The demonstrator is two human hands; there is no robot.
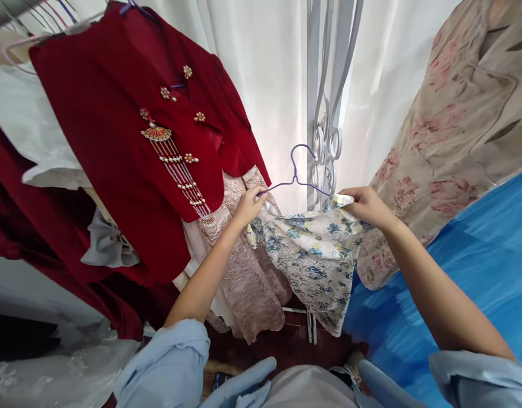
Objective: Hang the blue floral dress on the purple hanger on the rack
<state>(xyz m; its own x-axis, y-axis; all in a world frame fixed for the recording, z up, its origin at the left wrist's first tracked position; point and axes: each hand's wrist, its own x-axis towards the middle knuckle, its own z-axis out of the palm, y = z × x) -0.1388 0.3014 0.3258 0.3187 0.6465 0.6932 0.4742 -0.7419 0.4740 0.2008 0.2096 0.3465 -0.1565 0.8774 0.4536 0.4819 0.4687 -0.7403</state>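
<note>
A thin purple hanger [295, 180] is held up in front of me with its hook at the top. From it hangs a white garment [314, 249] with a blue, green and yellow floral print. My left hand [249, 206] pinches the left end of the hanger, where the cloth's left shoulder sits. At the other end, my right hand [367, 205] is closed on the garment's right shoulder edge, by the hanger's tip. The right tip of the hanger is hidden under the fabric.
To the left hangs a dark red velvet jacket [108, 107] with beaded flowers, over a pale pink skirt [244, 272]. On the right is a beige floral dress [448, 141] over bright blue cloth [477, 266]. Behind are a white curtain [261, 73] and a grey metal stand [314, 68].
</note>
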